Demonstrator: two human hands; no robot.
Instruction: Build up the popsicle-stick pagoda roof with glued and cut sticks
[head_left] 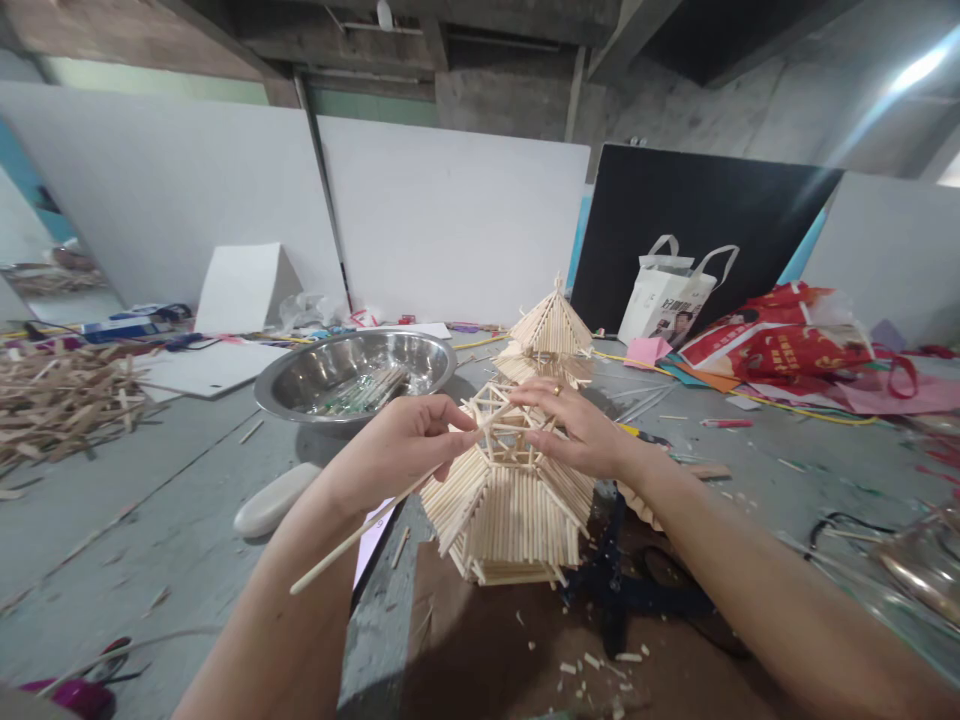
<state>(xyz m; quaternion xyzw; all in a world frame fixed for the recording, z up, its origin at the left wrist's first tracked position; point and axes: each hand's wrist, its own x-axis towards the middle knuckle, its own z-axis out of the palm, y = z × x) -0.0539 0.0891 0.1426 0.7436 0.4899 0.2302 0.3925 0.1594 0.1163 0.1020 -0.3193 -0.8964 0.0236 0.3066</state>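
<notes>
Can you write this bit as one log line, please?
left hand: holds thin wooden stick; right hand: at top of nearer stick-built pagoda model; metal basin: left of model

The hands (424, 437) and forearms (281, 585) are bare (one ring (556, 391)).

The basin (300, 375) stands left of the stick model (521, 520).

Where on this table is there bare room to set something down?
The grey tabletop between the wood scrap pile and white oval object is mostly bare, bar splinters. Crowding surrounds the stick model and red bag.
</notes>
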